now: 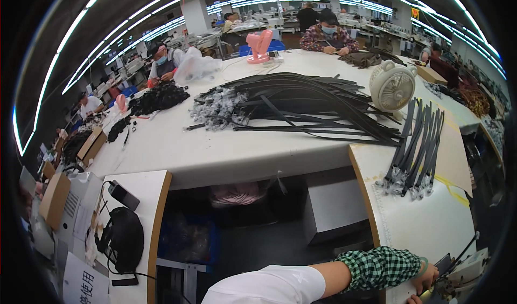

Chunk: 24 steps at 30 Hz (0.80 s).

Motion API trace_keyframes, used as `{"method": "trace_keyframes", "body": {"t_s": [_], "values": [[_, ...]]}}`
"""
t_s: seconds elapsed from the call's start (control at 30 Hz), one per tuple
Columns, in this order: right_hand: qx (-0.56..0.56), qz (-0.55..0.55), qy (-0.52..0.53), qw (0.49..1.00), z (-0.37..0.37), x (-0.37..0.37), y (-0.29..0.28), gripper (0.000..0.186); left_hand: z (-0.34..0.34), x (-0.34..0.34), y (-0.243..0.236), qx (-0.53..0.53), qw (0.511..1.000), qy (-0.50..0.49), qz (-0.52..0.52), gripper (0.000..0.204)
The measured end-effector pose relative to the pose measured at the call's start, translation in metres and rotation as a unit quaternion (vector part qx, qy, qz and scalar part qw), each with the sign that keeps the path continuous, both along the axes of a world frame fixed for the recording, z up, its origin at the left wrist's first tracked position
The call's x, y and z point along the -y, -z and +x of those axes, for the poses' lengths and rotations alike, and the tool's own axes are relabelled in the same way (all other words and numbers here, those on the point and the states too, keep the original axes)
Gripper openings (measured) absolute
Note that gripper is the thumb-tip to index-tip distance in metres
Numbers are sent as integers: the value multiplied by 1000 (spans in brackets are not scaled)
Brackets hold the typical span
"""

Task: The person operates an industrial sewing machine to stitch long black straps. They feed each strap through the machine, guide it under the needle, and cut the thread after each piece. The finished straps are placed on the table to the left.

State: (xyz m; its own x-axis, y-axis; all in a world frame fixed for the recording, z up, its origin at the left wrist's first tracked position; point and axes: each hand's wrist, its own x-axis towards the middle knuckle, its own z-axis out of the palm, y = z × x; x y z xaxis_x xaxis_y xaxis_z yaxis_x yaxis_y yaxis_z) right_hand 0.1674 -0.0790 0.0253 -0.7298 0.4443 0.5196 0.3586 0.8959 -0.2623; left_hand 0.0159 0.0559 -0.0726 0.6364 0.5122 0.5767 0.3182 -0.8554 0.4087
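My left arm, in a white sleeve and a green-and-black checked sleeve cover point(379, 269), reaches across to the lower right. My left hand point(426, 277) is bent with its fingers closed beside a pale sewing machine point(468, 269). A dark flat piece point(444, 263) lies right by the fingers; what they grip is too small to make out. At the lower edge a few fingertips, seemingly of my right hand point(414, 299), show below it next to a small yellow part. The rest of that hand is out of the picture.
A big heap of black straps point(307, 102) with clear-wrapped ends covers the white table point(242, 153). More straps point(417, 147) lie on the right bench, near a beige fan point(393, 85). A black bag point(125, 231) rests on the left bench. Co-workers sit beyond, near a pink fan point(259, 46).
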Motion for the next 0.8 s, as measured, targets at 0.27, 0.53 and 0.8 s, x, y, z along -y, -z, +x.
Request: {"method": "trace_keyframes", "body": {"t_s": [0.27, 0.53, 0.8], "values": [[-39, -60, 70, 995, 8, -21, 30, 37, -16, 20, -17, -51, 997, -50, -33, 37], [-61, -106, 56, 991, 6, -17, 20, 40, -18, 36, -20, -50, 991, -103, -71, 42], [-97, -119, 59, 986, 17, -23, 31, 36, -21, 49, -28, -86, 989, -97, -71, 45]]}}
